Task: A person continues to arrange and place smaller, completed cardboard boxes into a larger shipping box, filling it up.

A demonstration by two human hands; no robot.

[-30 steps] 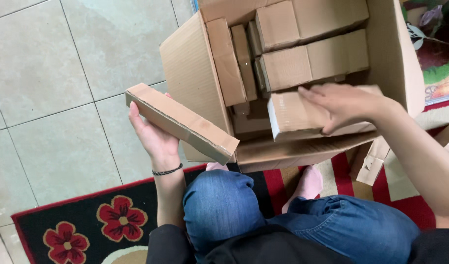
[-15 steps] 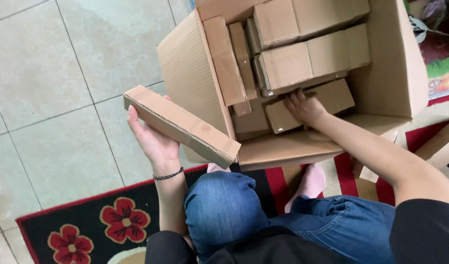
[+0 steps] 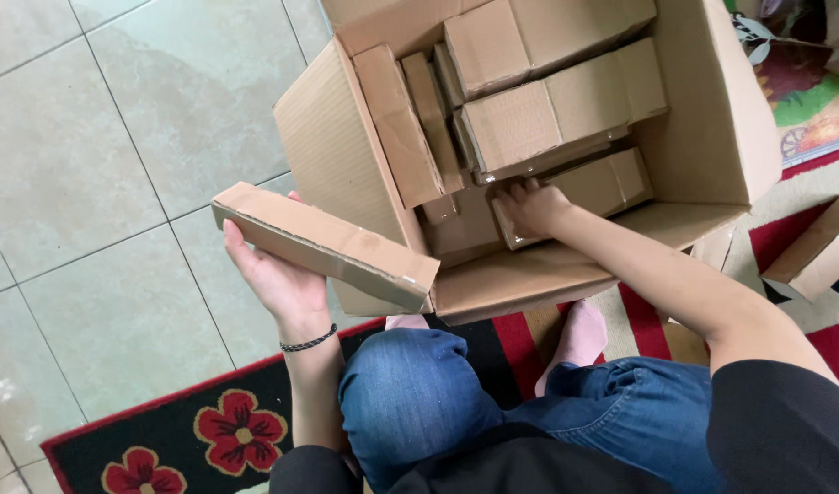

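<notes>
Flat box: a long, thin brown cardboard box [image 3: 323,245] is held just outside the big carton's near left corner, over the tiled floor, tilted so that its right end sits lower and touches the carton's front flap.
Left hand: the left hand [image 3: 277,279] lies under the flat box, palm up, with fingers curled over its far edge; it grips the box. A dark cord bracelet [image 3: 308,342] circles the wrist.
Right hand: the right hand [image 3: 532,206] reaches inside the carton, near its front wall, with fingers spread and pressed on the end of a small box [image 3: 588,187] lying low in the stack. Whether it grasps that box or only touches it cannot be told.
Carton: a large open cardboard carton [image 3: 712,119] stands on the floor with its left flap [image 3: 332,155] raised and its front flap [image 3: 538,279] folded down toward the person.
Contents: more brown boxes fill the carton; several [image 3: 401,119] stand on edge along the left wall, and others [image 3: 552,105] are stacked toward the back.
Person: a knee in blue jeans [image 3: 410,393] sits just below the front flap.
Floor: pale tiles [image 3: 99,165] at the left, a red and black flowered rug [image 3: 200,430] beneath the person.
Right edge: another small cardboard box [image 3: 817,247] lies on the rug, well apart from the carton's contents.
</notes>
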